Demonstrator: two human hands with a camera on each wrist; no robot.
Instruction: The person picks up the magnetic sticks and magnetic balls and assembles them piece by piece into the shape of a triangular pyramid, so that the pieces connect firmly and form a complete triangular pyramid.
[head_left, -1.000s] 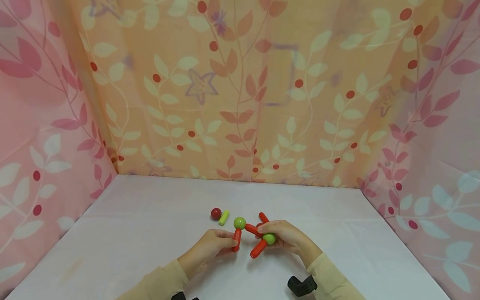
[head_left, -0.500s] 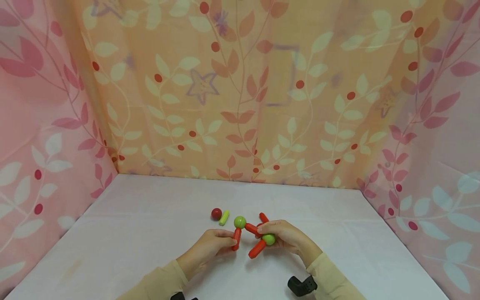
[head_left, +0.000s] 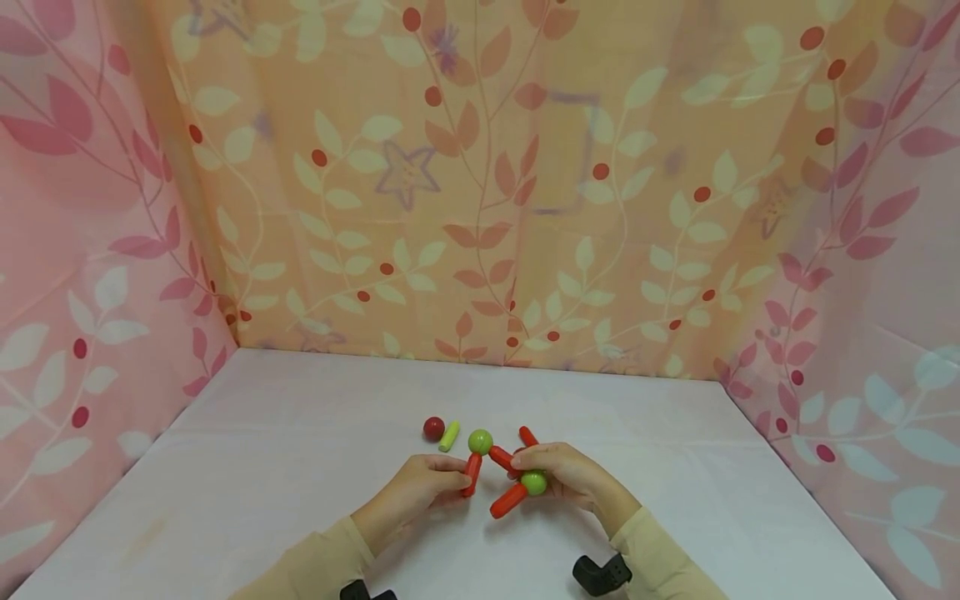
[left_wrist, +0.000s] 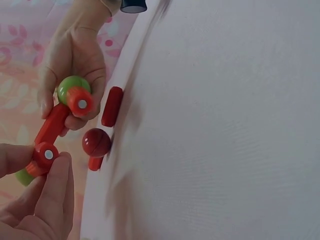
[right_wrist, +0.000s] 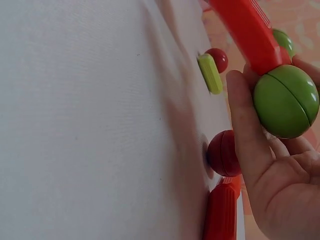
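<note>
Both hands hold one joined piece of magnetic building rods and balls, raised off the table. My left hand (head_left: 412, 492) pinches a red rod (head_left: 472, 475) between thumb and fingers, its pale disc end facing the left wrist camera. That rod meets a green ball (head_left: 481, 442). A second red rod (head_left: 502, 457) links it to another green ball (right_wrist: 286, 101), which carries a further red rod (head_left: 509, 501) pointing toward me. My right hand (head_left: 577, 479) holds the linking rod near the second ball. Its fingers partly hide the linking rod in the head view.
On the white table (head_left: 300, 417) a dark red ball (left_wrist: 96, 142) with red rods (left_wrist: 112, 106) at it lies below and behind my right hand. Farther left are another red ball (head_left: 433, 429) and a yellow-green rod (head_left: 449, 437). Patterned cloth (head_left: 480, 208) walls three sides.
The red rod pointing toward me and its green ball have swung slightly left. The far green ball has risen a little in the view. Both hands keep their hold.
</note>
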